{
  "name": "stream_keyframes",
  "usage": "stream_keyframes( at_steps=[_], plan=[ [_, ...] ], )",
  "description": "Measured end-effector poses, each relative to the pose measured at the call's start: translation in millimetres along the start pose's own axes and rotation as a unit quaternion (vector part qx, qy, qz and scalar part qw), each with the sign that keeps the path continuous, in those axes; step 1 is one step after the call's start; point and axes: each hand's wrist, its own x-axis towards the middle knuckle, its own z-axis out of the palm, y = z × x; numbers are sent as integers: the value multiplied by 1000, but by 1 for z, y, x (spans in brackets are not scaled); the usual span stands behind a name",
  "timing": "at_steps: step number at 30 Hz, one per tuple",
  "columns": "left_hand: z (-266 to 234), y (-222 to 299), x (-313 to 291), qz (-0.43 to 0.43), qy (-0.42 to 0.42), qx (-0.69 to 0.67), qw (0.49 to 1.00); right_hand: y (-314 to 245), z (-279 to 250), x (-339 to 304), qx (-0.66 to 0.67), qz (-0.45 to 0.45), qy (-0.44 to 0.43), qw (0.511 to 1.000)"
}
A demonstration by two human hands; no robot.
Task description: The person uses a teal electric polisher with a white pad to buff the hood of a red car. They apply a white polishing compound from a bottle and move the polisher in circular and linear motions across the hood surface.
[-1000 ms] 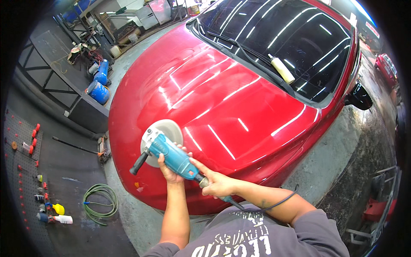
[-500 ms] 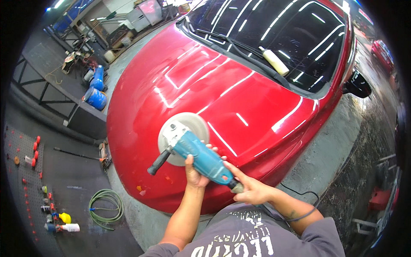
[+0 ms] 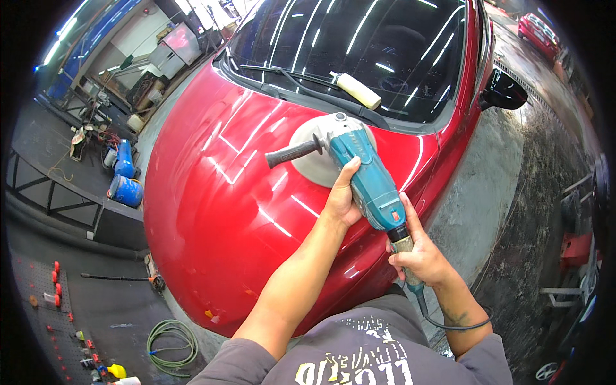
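Observation:
A teal polishing machine (image 3: 369, 176) rests its round pale pad (image 3: 308, 157) on the glossy red car hood (image 3: 212, 199), close to the windshield end. My left hand (image 3: 343, 196) grips the machine's body from its left side, thumb on top. At the rear end, my right hand (image 3: 420, 256) is wrapped round the handle, where the power cord comes out and loops by my right forearm. The black side handle (image 3: 292, 154) sticks out to the left with no hand on it. Part of the pad is hidden beneath the machine's head.
A cream squeeze bottle (image 3: 357, 90) lies at the base of the dark windshield (image 3: 385, 58), beside the wipers. The black side mirror (image 3: 504, 90) juts out at right. On the left are a dark bench (image 3: 58, 154), blue containers (image 3: 126, 190) and a coiled green hose (image 3: 172, 346).
Both hands have carried the polishing machine right and farther up the hood, toward the windshield. Its side handle has swung up to point left. My view has shifted slightly.

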Motion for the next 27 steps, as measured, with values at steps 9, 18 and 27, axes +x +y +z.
stream_keyframes(
  at_steps=[9,18,27],
  plan=[
    [-13,2,-81,15,52,-12,998,29,19,-13,9,44,-96,994],
    [-45,11,-140,106,83,-47,990,46,56,5,-43,52,-175,982],
    [-101,30,-238,226,74,-45,970,67,128,33,-97,98,-289,947]
  ],
)
